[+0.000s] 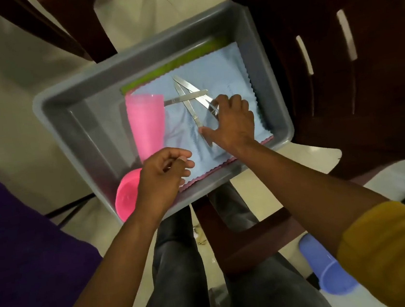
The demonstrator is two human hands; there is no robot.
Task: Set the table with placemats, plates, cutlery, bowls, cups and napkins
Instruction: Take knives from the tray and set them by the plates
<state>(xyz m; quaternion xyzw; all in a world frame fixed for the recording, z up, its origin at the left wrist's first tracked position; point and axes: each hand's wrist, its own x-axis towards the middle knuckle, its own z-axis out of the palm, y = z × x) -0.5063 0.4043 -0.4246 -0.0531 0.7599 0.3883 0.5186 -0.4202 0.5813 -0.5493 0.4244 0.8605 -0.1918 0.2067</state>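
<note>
Reaching into the grey tub (69, 102) for cutlery.
Inside the tub, a blue napkin (223, 75) carries three crossed knives (191, 96); right hand (233, 122) curls its fingers (216, 103) round one knife, left hand (163, 175) hovers loosely curled, holding nothing, beside the pink cups (146, 127).

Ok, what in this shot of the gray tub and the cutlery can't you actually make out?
Head view only:
- Cutlery: working ends hidden under the right hand and behind the tall pink cup, so the type is unclear.
- Left hand: curled fingers hide whether it holds anything.
- Pink bowl: partly covered by the left hand.
- Green and pink cloths: only edges show beneath the blue cloth.
- Blue cup: partly behind the right sleeve.
</note>
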